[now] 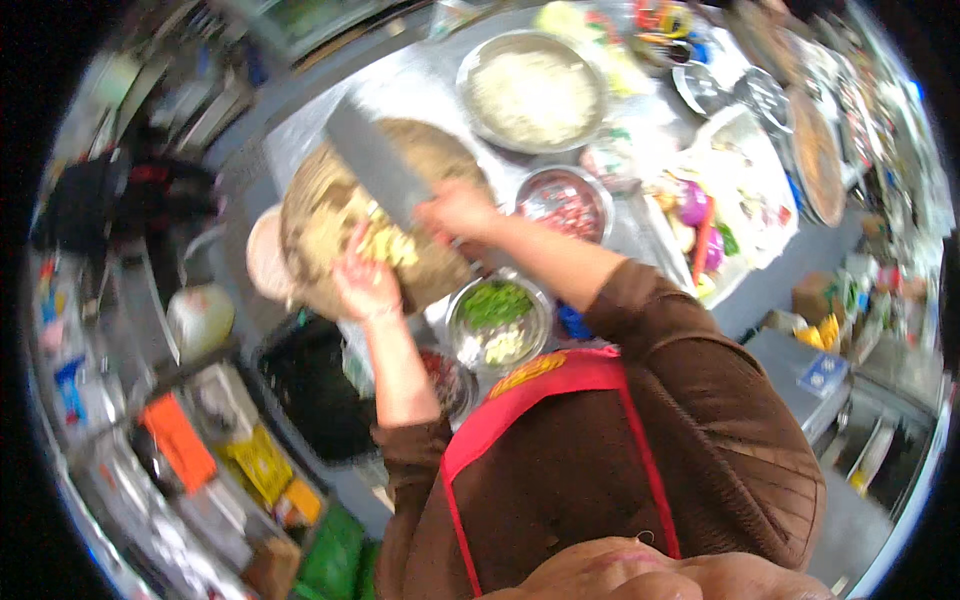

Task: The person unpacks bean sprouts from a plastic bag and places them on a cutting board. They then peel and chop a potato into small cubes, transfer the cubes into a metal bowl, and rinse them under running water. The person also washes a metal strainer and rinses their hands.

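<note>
My right hand (457,212) is closed round the handle of a broad cleaver (376,160). Its blade slants up and to the left, over a thick round wooden chopping block (435,150). Pale yellow chopped pieces (392,246) lie heaped on the block below the blade. Beside that heap is my left hand (368,284), fingers stretched out at its left edge and gripping nothing that I can see. A metal bowl with chopped greens and pale bits (497,305) stands just right of the block's near side. Motion blurs the fingertips.
A big metal bowl of white shreds (535,95) stands at the back, with a bowl of red pieces (563,203) nearer. A white tray of vegetables (745,200) is at the right. Below the block sits a black bin (315,385), and a pink round object (267,250) is at its left.
</note>
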A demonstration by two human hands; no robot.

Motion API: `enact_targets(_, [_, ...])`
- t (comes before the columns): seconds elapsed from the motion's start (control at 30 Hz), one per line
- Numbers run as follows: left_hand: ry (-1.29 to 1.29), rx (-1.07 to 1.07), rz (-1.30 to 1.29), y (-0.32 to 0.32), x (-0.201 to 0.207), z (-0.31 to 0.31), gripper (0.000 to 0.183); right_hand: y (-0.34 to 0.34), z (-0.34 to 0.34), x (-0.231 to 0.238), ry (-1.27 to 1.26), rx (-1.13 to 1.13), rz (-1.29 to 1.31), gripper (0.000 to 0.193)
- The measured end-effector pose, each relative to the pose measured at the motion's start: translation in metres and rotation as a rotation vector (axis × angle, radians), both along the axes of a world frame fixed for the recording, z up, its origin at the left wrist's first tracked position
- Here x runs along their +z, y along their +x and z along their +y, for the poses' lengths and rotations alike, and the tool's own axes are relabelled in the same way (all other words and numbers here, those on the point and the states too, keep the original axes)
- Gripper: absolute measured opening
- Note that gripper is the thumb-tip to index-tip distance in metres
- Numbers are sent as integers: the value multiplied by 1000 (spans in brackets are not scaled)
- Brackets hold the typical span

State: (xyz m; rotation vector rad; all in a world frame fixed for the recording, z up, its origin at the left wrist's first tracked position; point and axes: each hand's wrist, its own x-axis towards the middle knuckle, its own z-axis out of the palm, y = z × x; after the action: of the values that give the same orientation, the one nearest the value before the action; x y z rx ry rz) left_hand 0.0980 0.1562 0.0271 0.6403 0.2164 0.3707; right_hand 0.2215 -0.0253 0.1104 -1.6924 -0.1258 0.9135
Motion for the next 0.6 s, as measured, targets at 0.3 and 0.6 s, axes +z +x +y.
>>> enact_targets(0.3, [-167, 3, -22, 18, 52, -2, 84, -34, -10, 30, 405, 43, 534, 24])
enact_targets(0.6, [-795, -267, -297, -15, 42, -9, 69, -35, 11, 18, 334, 68, 397, 21])
